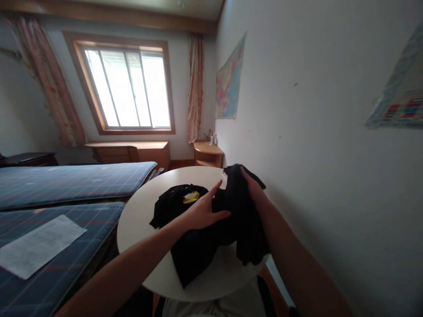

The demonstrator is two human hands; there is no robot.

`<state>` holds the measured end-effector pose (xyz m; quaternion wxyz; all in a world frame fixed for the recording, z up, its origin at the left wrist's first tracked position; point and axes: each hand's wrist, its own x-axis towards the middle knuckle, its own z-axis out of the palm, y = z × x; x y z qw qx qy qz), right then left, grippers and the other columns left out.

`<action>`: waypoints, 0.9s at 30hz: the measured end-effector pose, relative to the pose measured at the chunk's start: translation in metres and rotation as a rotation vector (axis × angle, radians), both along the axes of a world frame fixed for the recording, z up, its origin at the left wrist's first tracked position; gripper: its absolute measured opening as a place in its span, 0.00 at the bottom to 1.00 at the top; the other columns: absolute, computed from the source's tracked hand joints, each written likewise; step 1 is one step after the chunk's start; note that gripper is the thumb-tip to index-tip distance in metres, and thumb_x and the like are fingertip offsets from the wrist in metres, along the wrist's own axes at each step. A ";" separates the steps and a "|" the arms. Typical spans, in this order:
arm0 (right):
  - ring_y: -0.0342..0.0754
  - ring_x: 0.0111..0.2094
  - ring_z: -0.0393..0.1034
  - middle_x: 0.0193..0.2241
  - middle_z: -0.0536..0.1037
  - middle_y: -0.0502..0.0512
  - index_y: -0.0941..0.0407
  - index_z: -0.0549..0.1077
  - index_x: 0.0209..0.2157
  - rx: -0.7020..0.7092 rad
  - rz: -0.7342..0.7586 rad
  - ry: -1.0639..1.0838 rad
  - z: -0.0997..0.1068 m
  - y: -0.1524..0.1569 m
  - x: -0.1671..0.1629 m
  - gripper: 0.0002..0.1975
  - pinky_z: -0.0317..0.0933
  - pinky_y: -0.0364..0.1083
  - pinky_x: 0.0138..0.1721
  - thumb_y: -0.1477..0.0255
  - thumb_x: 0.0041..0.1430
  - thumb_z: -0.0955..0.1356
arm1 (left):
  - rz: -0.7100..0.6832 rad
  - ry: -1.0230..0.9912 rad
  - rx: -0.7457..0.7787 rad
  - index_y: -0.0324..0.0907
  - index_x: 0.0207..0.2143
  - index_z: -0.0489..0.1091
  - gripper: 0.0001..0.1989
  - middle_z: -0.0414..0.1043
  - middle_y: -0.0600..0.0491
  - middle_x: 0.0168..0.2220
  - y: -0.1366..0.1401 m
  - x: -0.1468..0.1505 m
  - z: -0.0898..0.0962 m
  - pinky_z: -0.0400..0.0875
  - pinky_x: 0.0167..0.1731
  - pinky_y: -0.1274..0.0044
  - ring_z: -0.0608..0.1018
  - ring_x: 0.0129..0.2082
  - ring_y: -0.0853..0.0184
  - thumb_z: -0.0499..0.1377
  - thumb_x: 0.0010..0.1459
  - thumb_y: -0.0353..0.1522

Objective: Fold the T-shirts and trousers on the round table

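Black cloth, perhaps a garment (198, 251), lies bunched across a round white table (139, 211). My right hand (254, 187) grips its raised right part, with the thumb showing at the top and the other fingers hidden behind the fabric. My left hand (206, 209) is over the middle of the cloth, thumb and forefinger spread apart; its remaining fingers are partly hidden. Left of that hand, a small yellow and white item (191, 197) sits on a dark heap (167, 204); whether this heap is a separate piece I cannot tell.
Two blue plaid mattresses (109, 176) are on the left, a sheet of paper (42, 244) on the nearer one. A white wall (317, 176) runs close along the table's right side. Beyond stand a wooden corner shelf (208, 148) and a desk (153, 152) below the window.
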<state>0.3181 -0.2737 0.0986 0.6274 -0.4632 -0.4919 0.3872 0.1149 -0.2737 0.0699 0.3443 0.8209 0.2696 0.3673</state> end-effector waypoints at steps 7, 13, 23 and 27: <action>0.46 0.32 0.72 0.28 0.78 0.49 0.55 0.76 0.35 0.170 -0.059 -0.169 0.033 0.058 0.021 0.18 0.68 0.46 0.38 0.54 0.56 0.69 | 0.228 -0.313 0.012 0.42 0.41 0.75 0.12 0.77 0.53 0.37 0.054 -0.004 0.041 0.72 0.48 0.67 0.77 0.41 0.59 0.57 0.55 0.35; 0.42 0.34 0.74 0.39 0.80 0.57 0.59 0.72 0.46 -0.076 -0.281 -0.560 0.007 0.134 0.077 0.14 0.67 0.43 0.40 0.67 0.65 0.62 | 0.278 -0.634 0.218 0.44 0.53 0.70 0.20 0.76 0.54 0.44 0.079 -0.048 0.144 0.72 0.48 0.71 0.76 0.47 0.61 0.57 0.57 0.30; 0.61 0.58 0.64 0.56 0.69 0.75 0.66 0.68 0.58 -0.392 -0.507 -0.882 -0.110 0.175 0.120 0.28 0.56 0.55 0.58 0.68 0.58 0.69 | 0.412 -0.007 0.494 0.43 0.43 0.75 0.13 0.76 0.52 0.40 0.099 -0.063 0.120 0.66 0.55 0.65 0.75 0.44 0.58 0.55 0.56 0.30; 0.63 0.57 0.63 0.54 0.70 0.74 0.63 0.71 0.54 -0.407 -0.583 -0.954 -0.126 0.176 0.123 0.20 0.56 0.57 0.56 0.69 0.64 0.63 | 0.290 0.336 0.379 0.46 0.39 0.78 0.11 0.75 0.48 0.41 0.108 -0.066 0.041 0.65 0.55 0.59 0.75 0.46 0.51 0.60 0.54 0.38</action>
